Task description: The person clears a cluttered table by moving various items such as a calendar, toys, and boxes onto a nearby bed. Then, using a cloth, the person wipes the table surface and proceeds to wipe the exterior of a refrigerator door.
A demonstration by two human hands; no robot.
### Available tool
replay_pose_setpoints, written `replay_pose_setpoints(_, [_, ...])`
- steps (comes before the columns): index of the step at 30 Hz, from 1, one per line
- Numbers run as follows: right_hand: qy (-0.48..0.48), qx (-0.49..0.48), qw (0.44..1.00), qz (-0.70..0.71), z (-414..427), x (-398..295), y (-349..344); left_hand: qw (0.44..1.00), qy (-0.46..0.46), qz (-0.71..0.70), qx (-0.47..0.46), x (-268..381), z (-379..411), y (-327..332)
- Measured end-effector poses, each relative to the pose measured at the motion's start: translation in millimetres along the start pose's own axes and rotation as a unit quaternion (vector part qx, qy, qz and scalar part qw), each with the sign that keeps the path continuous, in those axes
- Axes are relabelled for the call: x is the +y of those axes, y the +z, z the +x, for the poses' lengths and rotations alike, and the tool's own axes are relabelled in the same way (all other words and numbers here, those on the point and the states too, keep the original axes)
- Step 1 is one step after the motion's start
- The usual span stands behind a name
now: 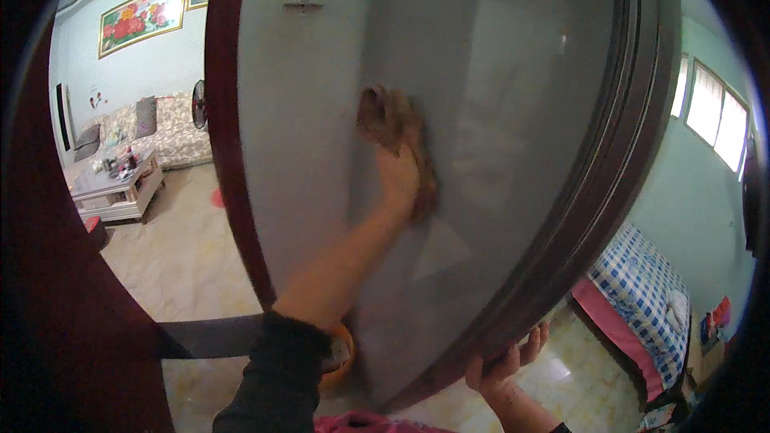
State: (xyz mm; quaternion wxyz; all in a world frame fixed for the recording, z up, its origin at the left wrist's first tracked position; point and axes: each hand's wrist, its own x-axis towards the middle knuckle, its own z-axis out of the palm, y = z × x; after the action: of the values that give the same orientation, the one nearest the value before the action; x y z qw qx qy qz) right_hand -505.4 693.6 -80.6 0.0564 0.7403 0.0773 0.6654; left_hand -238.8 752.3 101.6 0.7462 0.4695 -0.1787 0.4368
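Observation:
A door with a dark red-brown frame [225, 72] and a smooth grey, glossy panel [529, 150] fills the middle of the view. My left hand [406, 126], at the end of a dark sleeve, reaches up against the panel. Bunched in it is a brownish cloth [372, 111], slightly blurred; its far side is hidden by my fingers. A dim reflection of the hand shows beside it. Lower right, my right hand [505, 367] grips the door's outer edge [481, 343], thumb on the near side and fingers curled around it.
Left of the door, a room holds a patterned sofa [180, 132] and a low table [117, 189] with several items. A dark doorpost [72, 313] stands near me. An orange-rimmed container [346, 352] sits below my left arm. Rightward are a bed [643, 294] and windows [716, 111].

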Motion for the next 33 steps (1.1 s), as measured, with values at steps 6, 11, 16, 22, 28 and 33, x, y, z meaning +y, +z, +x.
replay_pose_setpoints(6, [0.011,0.005,1.0,0.026,-2.9,-4.2,2.5,0.984,-0.083,-0.076,-0.135,-13.9,-100.5,-78.1])
replay_pose_setpoints(11, [0.022,0.012,0.999,0.033,-4.0,-1.6,-0.4,0.944,-0.225,-0.01,-0.24,46.0,-156.6,-124.9])
replay_pose_setpoints(16, [-0.003,0.004,0.999,0.033,8.0,-4.2,0.2,0.915,-0.278,-0.014,-0.293,40.4,-188.5,-148.3])
replay_pose_setpoints(22, [0.018,0.01,1.0,0.021,2.7,-1.2,0.3,0.933,-0.247,-0.066,-0.251,18.6,-170.1,-124.8])
replay_pose_setpoints(28, [0.035,0.017,0.999,0.015,2.9,-6.4,3.8,0.959,-0.229,-0.057,-0.158,-50.7,-113.1,-81.9])
replay_pose_setpoints(33, [-0.022,-0.002,1.0,-0.02,9.3,-8.6,-1.7,0.953,-0.244,-0.098,-0.149,-85.8,-46.1,-45.8])
